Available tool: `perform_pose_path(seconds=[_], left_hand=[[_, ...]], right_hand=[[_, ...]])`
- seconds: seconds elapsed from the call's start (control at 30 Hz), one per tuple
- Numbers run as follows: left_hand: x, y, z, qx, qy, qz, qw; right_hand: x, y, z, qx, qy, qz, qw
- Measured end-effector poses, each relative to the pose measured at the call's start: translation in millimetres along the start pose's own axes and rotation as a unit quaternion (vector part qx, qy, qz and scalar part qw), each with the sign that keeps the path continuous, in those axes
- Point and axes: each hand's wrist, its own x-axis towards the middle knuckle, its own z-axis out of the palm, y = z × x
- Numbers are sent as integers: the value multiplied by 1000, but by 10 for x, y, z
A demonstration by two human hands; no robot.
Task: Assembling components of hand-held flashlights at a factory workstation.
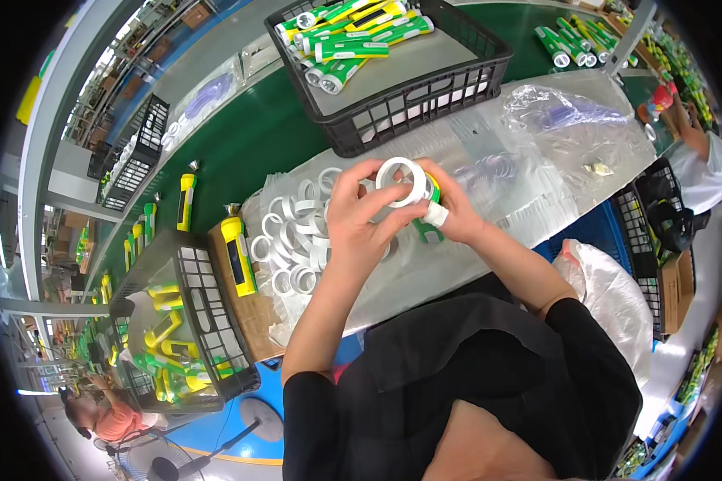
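My left hand (358,212) pinches a white ring (401,163) between thumb and fingers, its round opening facing up. My right hand (457,210) is closed round a green and yellow flashlight (430,232), mostly hidden by the fingers. A white wrap (436,214) covers the tip of my right thumb. Ring and flashlight are held together; whether the ring sits on the flashlight's head I cannot tell. Left of my hands lies a heap of loose white rings (297,232) on the plastic-covered table (425,272).
Beyond my hands stands a black crate (425,116) with several flashlights (353,52). Another crate (217,321) of flashlights is at the left, near a standing yellow flashlight (237,252). Clear plastic bags (561,108) lie at the right. Other people (120,421) work farther off.
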Motion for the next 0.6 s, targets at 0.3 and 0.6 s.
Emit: perform_pose_path(seconds=[0.3, 0.6], left_hand=[[215, 172, -63, 75, -95, 66, 990], [208, 185, 172, 35, -133, 20, 990]], right_hand=[[4, -288, -102, 18, 50, -24, 998], [102, -973, -632, -424, -108, -146, 887]])
